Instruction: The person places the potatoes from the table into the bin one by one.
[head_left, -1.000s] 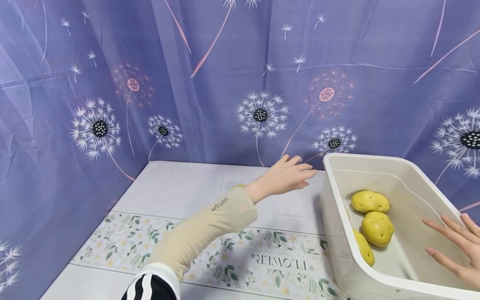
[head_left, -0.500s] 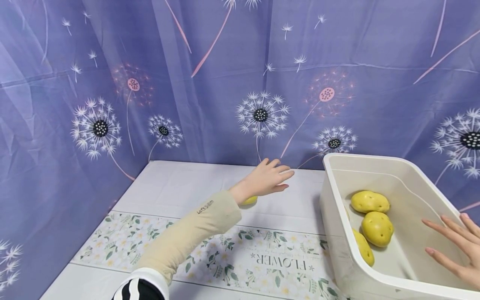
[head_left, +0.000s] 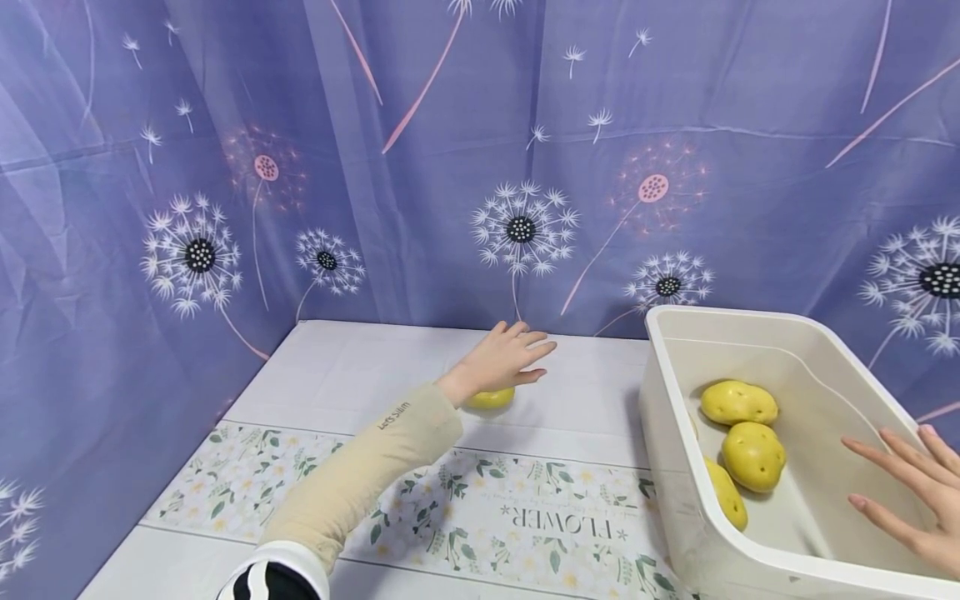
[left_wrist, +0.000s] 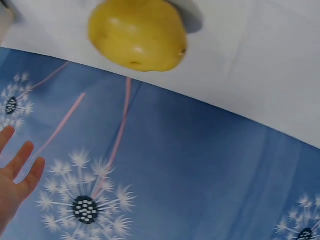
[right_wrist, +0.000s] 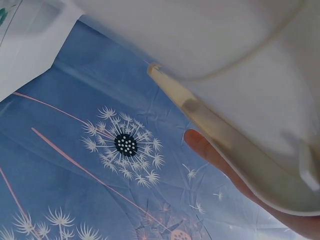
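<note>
My left hand (head_left: 498,360) is held above the back of the table, its fingers spread and nothing in them. Just below it a yellow potato (head_left: 491,399) lies on the white cloth, partly covered by the hand and wrist in the head view. The left wrist view shows that potato (left_wrist: 137,35) whole, apart from the fingers (left_wrist: 31,172). At the far right, my right hand (head_left: 918,500) has its fingers straight, over the right side of a cream plastic bin (head_left: 660,433). Potatoes (head_left: 753,457) lie along the bin's left side. In the right wrist view a finger (right_wrist: 205,149) shows beside the rim.
A white tablecloth (head_left: 352,367) with a flowered band and the printed word FLOWER (head_left: 558,522) covers the table. Behind and to the left hangs a purple curtain (head_left: 435,250) with dandelions. The bin's tall left wall stands between the cloth's middle and the potatoes inside.
My left hand has moved leftward, away from the bin, and now hovers by the potato on the table, more of which shows. The right hand and bin stay put.
</note>
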